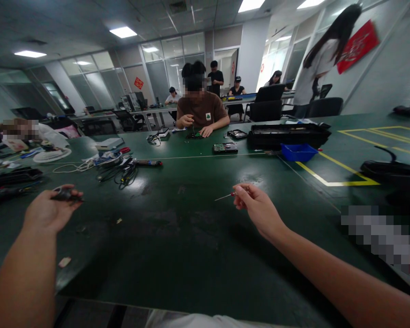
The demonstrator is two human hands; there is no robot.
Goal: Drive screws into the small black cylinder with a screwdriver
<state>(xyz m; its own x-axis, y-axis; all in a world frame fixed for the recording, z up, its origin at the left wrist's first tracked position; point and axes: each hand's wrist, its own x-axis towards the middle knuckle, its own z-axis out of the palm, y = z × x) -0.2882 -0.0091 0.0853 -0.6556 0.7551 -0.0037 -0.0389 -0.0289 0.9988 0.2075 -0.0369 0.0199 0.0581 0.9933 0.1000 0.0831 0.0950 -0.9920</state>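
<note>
My right hand point(251, 199) is closed around a slim screwdriver point(224, 197). Its thin metal shaft points left over the green table point(177, 273), with a red part by my fingers. Over on the left side, my left hand point(53, 207) is turned palm up with its fingers curled round a small black rounded object point(64, 194); its exact kind is unclear. A bundle of black cables point(123, 173) and a dark, handle-shaped tool point(148, 162) lie beyond my left hand. Two small pale scraps point(64, 262) rest on the tabletop near it.
Across the table a person point(202, 109) in a brown shirt handles small parts. An opened hard drive point(225, 148), a long black casing point(289, 135) and a blue tray point(299, 152) stand toward the back right. A white round object point(52, 155) lies at far left.
</note>
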